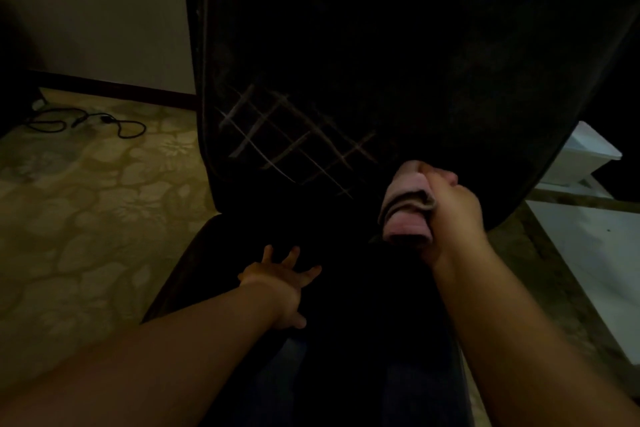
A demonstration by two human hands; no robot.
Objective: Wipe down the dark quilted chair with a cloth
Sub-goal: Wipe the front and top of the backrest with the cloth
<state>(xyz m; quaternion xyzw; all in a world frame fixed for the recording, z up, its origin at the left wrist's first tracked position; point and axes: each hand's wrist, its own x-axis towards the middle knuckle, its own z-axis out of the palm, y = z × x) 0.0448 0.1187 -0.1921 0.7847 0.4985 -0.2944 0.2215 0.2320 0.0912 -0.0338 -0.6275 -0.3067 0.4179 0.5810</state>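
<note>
Under me the pale, flower-patterned floor [86,204] carries the dark quilted chair [346,62], whose seat reaches toward me. A black cable [86,121] lies looped on the floor left of the chair, near the dark skirting board [114,88]. My left grip [280,284] rests spread on the seat.

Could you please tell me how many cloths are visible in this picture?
1. The folded pinkish cloth is gripped in the right hand, against the lower chair back. The scene is dark, so others could be hidden.
</note>
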